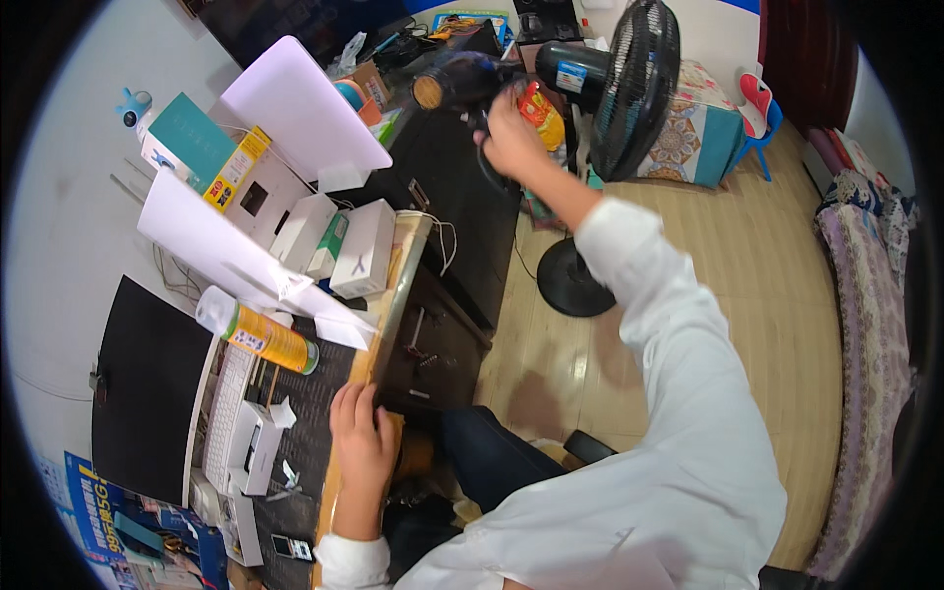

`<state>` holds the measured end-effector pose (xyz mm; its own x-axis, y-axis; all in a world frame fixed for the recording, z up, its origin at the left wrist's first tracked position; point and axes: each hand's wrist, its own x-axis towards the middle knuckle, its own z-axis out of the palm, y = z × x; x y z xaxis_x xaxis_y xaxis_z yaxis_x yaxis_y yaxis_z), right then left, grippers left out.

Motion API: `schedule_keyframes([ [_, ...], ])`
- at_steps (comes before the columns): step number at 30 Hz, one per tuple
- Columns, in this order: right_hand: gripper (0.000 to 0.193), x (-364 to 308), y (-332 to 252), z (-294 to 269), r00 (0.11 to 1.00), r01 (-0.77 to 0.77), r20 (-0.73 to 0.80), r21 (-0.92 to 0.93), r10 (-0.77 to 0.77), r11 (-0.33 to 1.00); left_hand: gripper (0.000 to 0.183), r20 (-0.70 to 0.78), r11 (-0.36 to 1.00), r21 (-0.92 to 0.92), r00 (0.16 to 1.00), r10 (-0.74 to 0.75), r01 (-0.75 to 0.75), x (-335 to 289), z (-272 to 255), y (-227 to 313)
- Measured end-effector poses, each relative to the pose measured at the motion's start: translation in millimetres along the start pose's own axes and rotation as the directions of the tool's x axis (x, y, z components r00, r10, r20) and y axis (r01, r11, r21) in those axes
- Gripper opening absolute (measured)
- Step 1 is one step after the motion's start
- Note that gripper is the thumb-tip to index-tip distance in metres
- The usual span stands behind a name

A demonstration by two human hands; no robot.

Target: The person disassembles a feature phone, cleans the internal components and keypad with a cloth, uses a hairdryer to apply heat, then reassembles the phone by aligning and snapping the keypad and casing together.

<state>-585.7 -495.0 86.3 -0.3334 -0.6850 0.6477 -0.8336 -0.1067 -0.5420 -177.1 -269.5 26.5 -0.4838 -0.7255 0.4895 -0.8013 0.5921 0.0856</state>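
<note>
Far out in front, my right hand (511, 133) is closed round what looks like a dark hair dryer (462, 81). Its round, copper-coloured end points left, and a dark cord loops below my fingers. Just right of it stands a black fan (634, 88) on a round base (573, 280). My left hand (362, 438) lies open on the wooden edge of the desk (339, 462), holding nothing. Ahead of that hand, an orange and yellow spray can (265, 336) with a clear cap lies tilted over the desk, beside a white divider panel (246, 261).
A dark monitor (152, 393) and white keyboard (228, 403) occupy the left side. White boxes (364, 251) stand past the divider, near a black cabinet (457, 211). Farther right are a cloth-covered table (693, 133), a blue chair (762, 143) and a patterned cover (865, 324).
</note>
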Motion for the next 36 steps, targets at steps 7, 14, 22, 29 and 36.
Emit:
schedule_keyframes([
  [7, 0.042, 165, -6, 93, 0.996, 0.026, 0.085, -0.512, 0.020, 0.858, 0.072, 0.244, 0.994, 0.108, 0.970, -0.011, -0.016, -33, 13, -59],
  [14, 0.033, 209, -14, 183, 0.991, -0.037, 0.086, -0.539, 0.099, 0.842, 0.073, 0.303, 0.997, 0.021, 0.950, -0.074, 0.071, -28, 10, -61],
  [22, 0.034, 177, 32, 221, 0.971, -0.220, -0.157, -0.313, 0.179, 0.924, 0.073, 0.349, 0.993, 0.032, 0.930, -0.116, 0.112, -28, 10, -62],
  [29, 0.029, 28, 82, 107, 0.982, 0.155, -0.148, 0.251, -0.120, 0.955, 0.071, 0.323, 0.991, 0.074, 0.937, -0.133, 0.115, -30, 14, -59],
  [36, 0.056, -230, 116, -30, 0.890, -0.334, 0.433, 0.400, 0.145, 0.854, 0.067, 0.215, 0.998, 0.035, 0.974, -0.066, 0.059, -35, 21, -64],
])
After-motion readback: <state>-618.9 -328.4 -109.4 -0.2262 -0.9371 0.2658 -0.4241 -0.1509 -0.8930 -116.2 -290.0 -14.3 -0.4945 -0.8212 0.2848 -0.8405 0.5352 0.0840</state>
